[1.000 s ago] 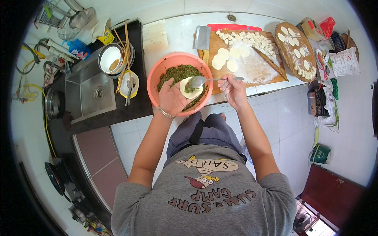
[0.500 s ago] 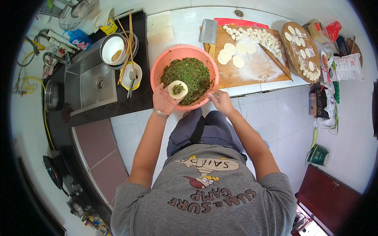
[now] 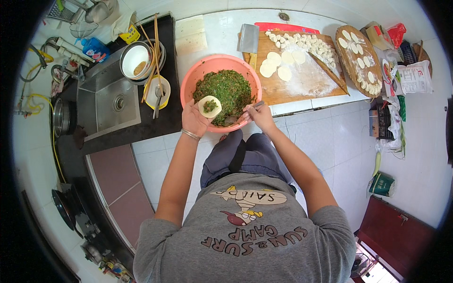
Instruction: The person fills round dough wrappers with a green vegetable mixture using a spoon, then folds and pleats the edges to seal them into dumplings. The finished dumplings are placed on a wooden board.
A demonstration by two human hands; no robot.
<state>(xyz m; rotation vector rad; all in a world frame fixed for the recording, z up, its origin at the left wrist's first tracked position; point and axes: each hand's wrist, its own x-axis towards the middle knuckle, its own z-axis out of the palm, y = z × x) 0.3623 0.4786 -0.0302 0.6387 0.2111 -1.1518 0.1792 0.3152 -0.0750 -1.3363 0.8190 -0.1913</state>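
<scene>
On the fingers of my left hand [image 3: 194,120] rests a round dumpling wrapper [image 3: 217,111], a small heap of green filling at its middle. That hand is at the near left rim of a pink basin [image 3: 188,75], which holds chopped green filling [image 3: 226,89]. My right hand [image 3: 259,116] is closed round the handle of a metal spoon [image 3: 230,120] at the basin's near right side. The spoon's bowl dips into the filling near the basin's wall. Several flat wrappers [image 3: 268,69] lie on the wooden board [image 3: 276,94] to the right.
Cut dough pieces [image 3: 314,43], flour and a rolling pin [image 3: 330,75] are on the board. A cleaver [image 3: 249,38] lies beside its left edge. Further right stands a round tray [image 3: 351,61] with wrappers and dumplings. Left are a sink [image 3: 106,111], stacked bowls [image 3: 123,61] and long chopsticks [image 3: 157,40].
My right hand has moved slightly left, and the spoon's bowl now shows in the filling. My left hand, with the filled wrapper, has shifted a little left.
</scene>
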